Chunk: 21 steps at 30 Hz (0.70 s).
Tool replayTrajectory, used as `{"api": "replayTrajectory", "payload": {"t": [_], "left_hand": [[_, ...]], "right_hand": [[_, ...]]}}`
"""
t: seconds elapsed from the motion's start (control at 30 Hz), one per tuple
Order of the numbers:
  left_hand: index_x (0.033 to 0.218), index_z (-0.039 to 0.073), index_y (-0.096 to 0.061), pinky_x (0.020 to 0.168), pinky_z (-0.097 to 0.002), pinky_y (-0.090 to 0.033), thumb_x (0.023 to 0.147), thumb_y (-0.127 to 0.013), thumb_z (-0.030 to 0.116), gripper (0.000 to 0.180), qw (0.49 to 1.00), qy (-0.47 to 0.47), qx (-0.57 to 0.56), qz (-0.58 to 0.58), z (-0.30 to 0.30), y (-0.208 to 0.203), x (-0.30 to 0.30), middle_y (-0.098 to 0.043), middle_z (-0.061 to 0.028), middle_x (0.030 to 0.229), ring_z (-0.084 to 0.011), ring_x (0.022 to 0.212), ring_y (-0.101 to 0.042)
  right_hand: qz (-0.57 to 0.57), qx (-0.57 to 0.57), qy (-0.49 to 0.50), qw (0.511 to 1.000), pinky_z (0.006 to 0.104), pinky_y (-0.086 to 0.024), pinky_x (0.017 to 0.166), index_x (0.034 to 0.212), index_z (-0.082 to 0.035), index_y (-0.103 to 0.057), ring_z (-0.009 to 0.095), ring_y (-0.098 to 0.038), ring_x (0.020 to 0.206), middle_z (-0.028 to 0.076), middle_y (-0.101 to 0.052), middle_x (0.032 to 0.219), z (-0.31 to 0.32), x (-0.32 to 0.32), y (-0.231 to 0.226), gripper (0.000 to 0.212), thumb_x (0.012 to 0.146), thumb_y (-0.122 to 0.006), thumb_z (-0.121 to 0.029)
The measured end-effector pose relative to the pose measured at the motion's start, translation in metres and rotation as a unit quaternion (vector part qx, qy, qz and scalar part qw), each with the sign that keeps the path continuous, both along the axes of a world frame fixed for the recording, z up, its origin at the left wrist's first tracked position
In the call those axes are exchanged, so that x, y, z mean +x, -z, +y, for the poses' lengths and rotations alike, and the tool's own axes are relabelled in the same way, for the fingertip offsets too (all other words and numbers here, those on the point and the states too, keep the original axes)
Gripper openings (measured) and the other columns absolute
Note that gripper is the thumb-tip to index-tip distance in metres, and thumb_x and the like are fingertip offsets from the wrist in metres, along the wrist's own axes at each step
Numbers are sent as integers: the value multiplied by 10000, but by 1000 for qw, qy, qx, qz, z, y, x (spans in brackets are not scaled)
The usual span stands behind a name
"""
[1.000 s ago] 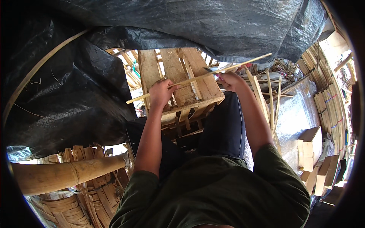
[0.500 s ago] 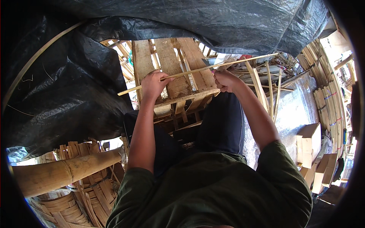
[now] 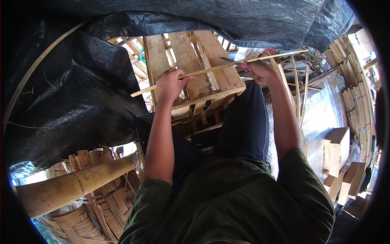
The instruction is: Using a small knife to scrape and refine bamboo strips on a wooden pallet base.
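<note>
A long, thin bamboo strip [image 3: 211, 70] slants over a slatted wooden crate [image 3: 183, 86] between my knees. My left hand [image 3: 170, 84] is closed around the strip near its left end, fingers wrapped over it. In my right hand [image 3: 261, 72] is a knife [image 3: 226, 59] with a pink handle, mostly covered by the fingers. Its dark blade points left and meets the strip close to the crate's far right side. Beyond the right hand, the strip's other end sticks out to the right. Whether the blade is cutting in cannot be made out.
Black plastic sheeting [image 3: 73, 89] hangs at left and across the far side. A thick bamboo pole [image 3: 77, 183] and woven basket [image 3: 67, 221] are at lower left. Right are upright bamboo strips [image 3: 298, 87], silvery sheeting [image 3: 321, 112], a cardboard box [image 3: 338, 148] and bundled slats [image 3: 359, 118].
The whole view has shifted a little. My right hand sits slightly farther right and its wrist has turned, showing more of the knife's pink handle. The left hand keeps its hold.
</note>
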<state>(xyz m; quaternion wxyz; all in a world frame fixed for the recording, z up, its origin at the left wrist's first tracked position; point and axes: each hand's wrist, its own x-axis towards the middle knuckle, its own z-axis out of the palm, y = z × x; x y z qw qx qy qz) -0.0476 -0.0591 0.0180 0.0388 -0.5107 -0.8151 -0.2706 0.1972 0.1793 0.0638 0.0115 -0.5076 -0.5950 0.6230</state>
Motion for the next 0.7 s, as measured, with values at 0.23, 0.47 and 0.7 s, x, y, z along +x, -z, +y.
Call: {"api": "replayTrajectory", "payload": {"t": [0.23, 0.47, 0.7], "left_hand": [[783, 128, -693, 597, -352, -500, 777, -785, 484, 367, 1000, -15, 12, -11, -4, 0, -2, -657, -14, 718, -223, 682, -667], [766, 124, -678, 602, -350, -492, 778, -798, 441, 339, 999, 4, -28, -21, 5, -3, 1, -649, -12, 730, -225, 693, -661], [784, 115, -679, 613, -364, -499, 782, -803, 413, 323, 1000, 3, -5, 8, 4, 0, -4, -654, -17, 758, -232, 718, -664]], "right_hand": [[-18, 444, -28, 896, 472, -515, 833, 1016, 68, -665, 479, -635, 961, 325, -664, 912, -2, -6, 38, 397, 917, -590, -309], [-100, 204, -118, 967, 456, -552, 739, 954, 68, -683, 400, -704, 850, 265, -701, 888, 0, -2, 31, 316, 932, -527, -207], [-231, 510, -150, 815, 488, -566, 752, 835, 49, -697, 403, -709, 845, 251, -708, 860, -49, -45, 3, 245, 808, -542, -139]]}}
